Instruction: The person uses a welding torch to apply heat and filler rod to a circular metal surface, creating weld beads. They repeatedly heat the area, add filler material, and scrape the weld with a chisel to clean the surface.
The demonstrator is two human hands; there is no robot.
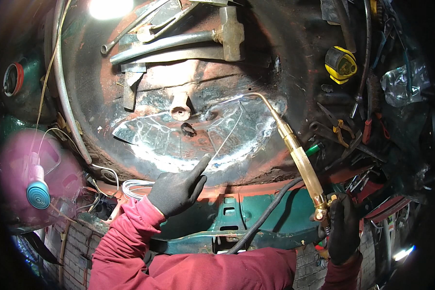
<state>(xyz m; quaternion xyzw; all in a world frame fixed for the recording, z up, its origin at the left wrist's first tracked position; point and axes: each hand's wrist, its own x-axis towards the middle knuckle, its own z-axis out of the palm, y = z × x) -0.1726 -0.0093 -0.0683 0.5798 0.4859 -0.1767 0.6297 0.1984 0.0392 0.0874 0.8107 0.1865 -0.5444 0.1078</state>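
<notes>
My left hand [176, 192], in a dark glove, points its index finger forward along a thin pale filler rod [229, 134] gripped in it. The rod slants up and right across a round metal panel [183, 140], which has a whitish, scorched curved seam. My right hand [344, 232], also gloved, is closed at the valve end of a brass gas torch [302, 166]. The torch's bent tip reaches over the panel, close to the rod's far end. Whether a flame burns at the tip I cannot make out. A stubby rusty tube [180, 107] stands up behind the patch.
A sledgehammer [233, 36] and wrenches [171, 21] lie at the far side. On the right are a yellow tape measure [340, 65] and pliers [340, 129]. A dark hose [263, 218] crosses the green edge. Coiled white wire [133, 187] sits beside my left hand.
</notes>
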